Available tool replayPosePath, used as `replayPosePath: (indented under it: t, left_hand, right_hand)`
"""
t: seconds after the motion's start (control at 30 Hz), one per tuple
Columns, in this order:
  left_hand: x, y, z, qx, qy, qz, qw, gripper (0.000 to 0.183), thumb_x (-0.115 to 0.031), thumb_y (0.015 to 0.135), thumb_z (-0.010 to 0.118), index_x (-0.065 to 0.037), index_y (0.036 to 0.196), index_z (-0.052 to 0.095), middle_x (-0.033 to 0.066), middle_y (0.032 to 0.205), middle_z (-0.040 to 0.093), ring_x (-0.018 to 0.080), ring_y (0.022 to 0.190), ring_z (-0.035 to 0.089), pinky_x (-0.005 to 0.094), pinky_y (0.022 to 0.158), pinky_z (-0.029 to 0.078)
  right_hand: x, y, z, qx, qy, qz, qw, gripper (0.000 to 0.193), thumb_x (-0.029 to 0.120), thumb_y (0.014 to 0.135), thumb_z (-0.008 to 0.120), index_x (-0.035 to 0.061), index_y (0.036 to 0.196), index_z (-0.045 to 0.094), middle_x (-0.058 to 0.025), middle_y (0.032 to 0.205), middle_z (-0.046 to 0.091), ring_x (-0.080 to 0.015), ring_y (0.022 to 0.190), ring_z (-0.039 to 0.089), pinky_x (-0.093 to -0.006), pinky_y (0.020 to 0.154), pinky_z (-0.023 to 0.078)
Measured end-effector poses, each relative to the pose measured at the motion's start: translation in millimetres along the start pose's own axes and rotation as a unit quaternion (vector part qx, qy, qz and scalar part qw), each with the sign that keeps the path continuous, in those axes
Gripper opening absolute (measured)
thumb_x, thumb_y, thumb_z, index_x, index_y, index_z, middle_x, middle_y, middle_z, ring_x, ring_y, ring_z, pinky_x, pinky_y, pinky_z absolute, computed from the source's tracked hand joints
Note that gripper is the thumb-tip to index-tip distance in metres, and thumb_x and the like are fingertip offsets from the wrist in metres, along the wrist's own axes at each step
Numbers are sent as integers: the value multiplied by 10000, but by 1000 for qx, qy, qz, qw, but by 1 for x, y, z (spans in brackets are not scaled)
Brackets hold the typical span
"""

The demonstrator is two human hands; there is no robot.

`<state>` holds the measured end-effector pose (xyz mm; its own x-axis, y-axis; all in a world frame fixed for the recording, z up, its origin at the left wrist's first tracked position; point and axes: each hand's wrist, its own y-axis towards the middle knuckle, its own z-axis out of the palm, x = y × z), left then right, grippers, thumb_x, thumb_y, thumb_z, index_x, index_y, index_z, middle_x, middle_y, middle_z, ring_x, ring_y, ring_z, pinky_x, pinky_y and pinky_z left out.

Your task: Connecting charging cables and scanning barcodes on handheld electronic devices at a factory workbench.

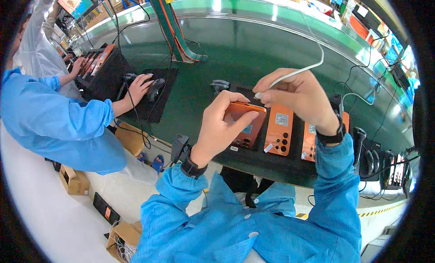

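Observation:
My left hand (213, 127) is closed round an orange phone (256, 127), tilted up over the bench with its narrow end edge facing my right hand. Between the thumb and fingers of my right hand (299, 96) is the white cable (313, 67), its small plug (258, 96) just off that edge and apart from it. The cable loops up and away past the right wrist. Below my hands, an orange phone (277, 122) with several dark camera lenses and a pale label lies face down. Beside it is another phone (309, 143), partly hidden by my right forearm.
The phones lie on a black mat (290, 165) along the green bench (199, 86). A dark handheld device (220, 85) sits beyond my left hand. At left, a co-worker's hand (139, 87) rests by a black mouse (155, 88). Dark devices (371, 161) and cables crowd the right end.

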<state>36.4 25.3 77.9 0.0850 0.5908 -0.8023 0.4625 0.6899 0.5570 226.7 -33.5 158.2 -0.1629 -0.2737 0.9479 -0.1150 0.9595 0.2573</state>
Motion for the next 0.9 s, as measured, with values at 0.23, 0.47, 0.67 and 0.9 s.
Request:
replayPosePath:
  t: [0.23,0.47,0.67,0.9]
  left_hand:
    - [-5,-11,-1,6,-2,21,1000,302,-98,784,773,-18,1010,588,72,916,616,131,856,615,263,730,490]
    - [-6,-17,0,-19,-12,0,1000,381,-109,767,793,-32,1045,545,69,936,625,126,865,605,266,752,482]
    - [0,-12,-2,-21,1,10,1000,382,-125,772,793,-35,1054,551,75,950,629,135,862,616,279,746,495]
    - [11,-27,2,-17,-25,-20,999,431,-131,782,791,-35,1110,528,107,982,635,173,911,624,307,790,501]
  right_hand:
    - [5,-5,21,-5,-69,35,997,142,67,871,668,-52,946,690,-64,914,679,-95,801,628,-254,730,509]
    - [16,-3,23,-30,-140,-15,990,155,56,869,666,-78,944,678,-75,873,690,-96,775,635,-261,699,521]
    - [24,0,34,-23,-134,72,988,169,105,865,668,-52,924,691,-107,805,695,-136,709,661,-289,659,534]
    - [37,7,27,74,-325,-11,943,152,108,824,668,-12,913,698,-153,828,685,-232,735,664,-318,714,528]
